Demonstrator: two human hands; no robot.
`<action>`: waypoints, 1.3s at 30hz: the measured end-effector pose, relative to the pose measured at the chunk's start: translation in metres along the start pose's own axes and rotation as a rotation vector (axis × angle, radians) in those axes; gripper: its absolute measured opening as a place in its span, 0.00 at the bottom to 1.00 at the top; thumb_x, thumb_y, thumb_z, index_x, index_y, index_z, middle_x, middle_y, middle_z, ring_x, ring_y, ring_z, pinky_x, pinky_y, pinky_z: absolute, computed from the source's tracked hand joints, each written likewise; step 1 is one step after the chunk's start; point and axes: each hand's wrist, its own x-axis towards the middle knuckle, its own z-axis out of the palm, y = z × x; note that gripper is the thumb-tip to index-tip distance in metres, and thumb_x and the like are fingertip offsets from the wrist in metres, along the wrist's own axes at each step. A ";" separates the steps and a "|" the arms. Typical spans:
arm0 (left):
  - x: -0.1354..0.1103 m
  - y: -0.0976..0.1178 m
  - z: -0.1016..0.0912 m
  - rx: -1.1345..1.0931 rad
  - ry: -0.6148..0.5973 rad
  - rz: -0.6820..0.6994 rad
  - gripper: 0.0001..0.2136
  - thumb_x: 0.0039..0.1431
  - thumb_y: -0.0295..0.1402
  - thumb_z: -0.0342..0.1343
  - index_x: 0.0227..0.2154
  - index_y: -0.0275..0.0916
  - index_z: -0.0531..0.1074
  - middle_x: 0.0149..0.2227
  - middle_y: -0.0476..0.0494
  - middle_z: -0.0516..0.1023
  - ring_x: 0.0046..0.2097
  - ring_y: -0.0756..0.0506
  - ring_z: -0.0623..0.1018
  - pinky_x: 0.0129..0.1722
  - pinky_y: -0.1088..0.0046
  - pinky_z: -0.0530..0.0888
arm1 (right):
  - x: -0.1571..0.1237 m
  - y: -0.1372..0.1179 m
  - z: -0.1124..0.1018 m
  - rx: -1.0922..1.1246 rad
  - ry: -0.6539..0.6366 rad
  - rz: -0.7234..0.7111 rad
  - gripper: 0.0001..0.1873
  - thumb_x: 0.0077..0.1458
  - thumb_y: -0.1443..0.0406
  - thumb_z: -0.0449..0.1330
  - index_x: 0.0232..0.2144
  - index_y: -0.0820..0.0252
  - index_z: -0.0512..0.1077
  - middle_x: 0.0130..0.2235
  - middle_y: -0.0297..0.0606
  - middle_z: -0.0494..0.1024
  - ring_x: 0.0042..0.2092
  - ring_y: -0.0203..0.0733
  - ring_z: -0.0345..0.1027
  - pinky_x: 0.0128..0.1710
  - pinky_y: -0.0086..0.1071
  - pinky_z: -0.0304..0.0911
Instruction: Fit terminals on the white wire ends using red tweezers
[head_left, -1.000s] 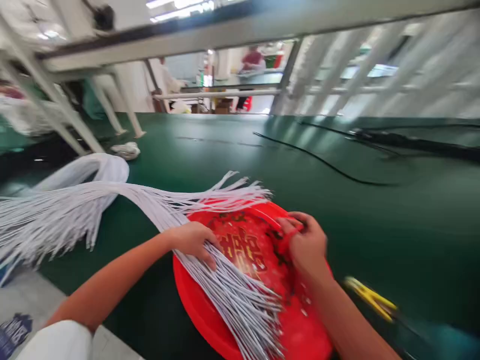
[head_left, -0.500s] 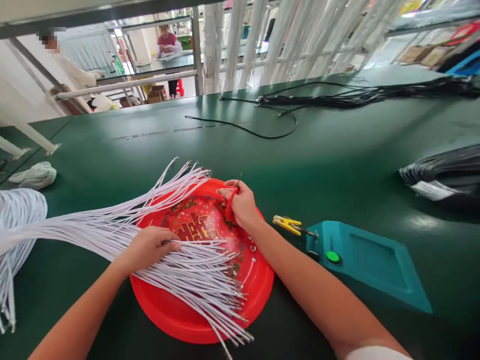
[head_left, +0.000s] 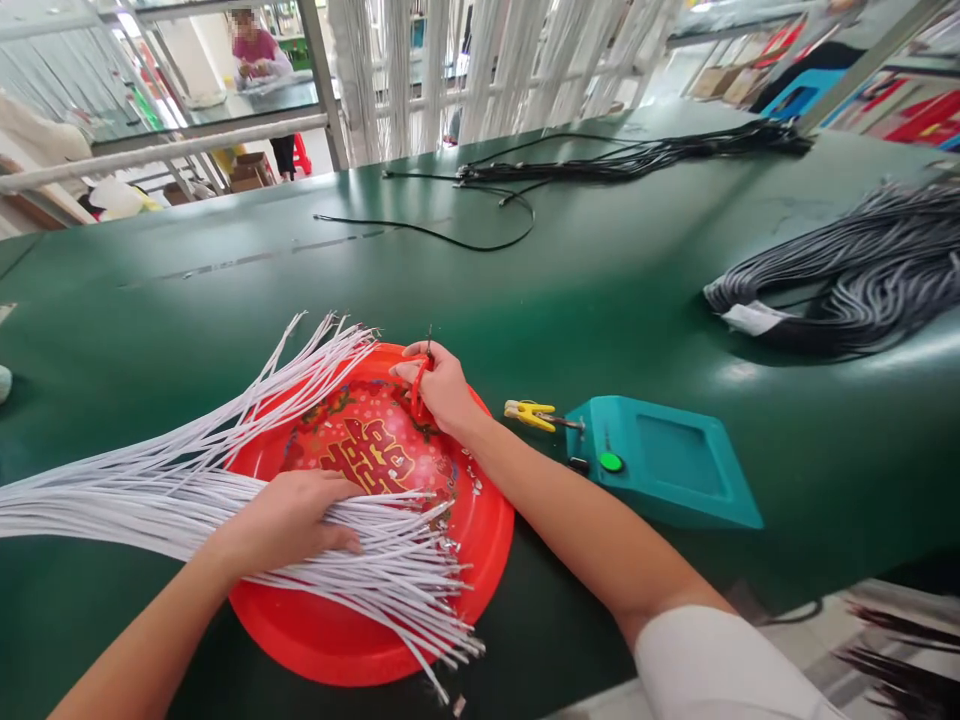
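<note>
My left hand lies palm down across a fan of white cables. Its thumb is spread from its fingers, and it looks open rather than gripping. The cables' tips reach over a red round tray with a gold and dark red pattern. A second, smaller strand of white cables crosses the tray's far rim. Over the tray's far right edge, my right hand is closed round red-handled scissors, blades pointing away. Small clippings lie on the tray.
A teal box with a green button and a yellow clip stands right of the tray. Black cables stretch along the back of the green table; a coiled dark bundle lies at right. A co-worker sits beyond.
The view has swung right, so the table things sit further left. My left hand's thumb and fingers have spread apart over the cables. The right hand still holds the scissors.
</note>
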 end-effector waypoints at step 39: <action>0.044 0.017 0.001 -0.677 0.341 -0.135 0.19 0.58 0.43 0.44 0.27 0.35 0.74 0.23 0.47 0.76 0.25 0.50 0.74 0.27 0.76 0.70 | -0.004 -0.002 0.002 0.011 -0.031 0.059 0.16 0.37 0.63 0.64 0.30 0.58 0.64 0.21 0.27 0.70 0.21 0.32 0.63 0.20 0.24 0.58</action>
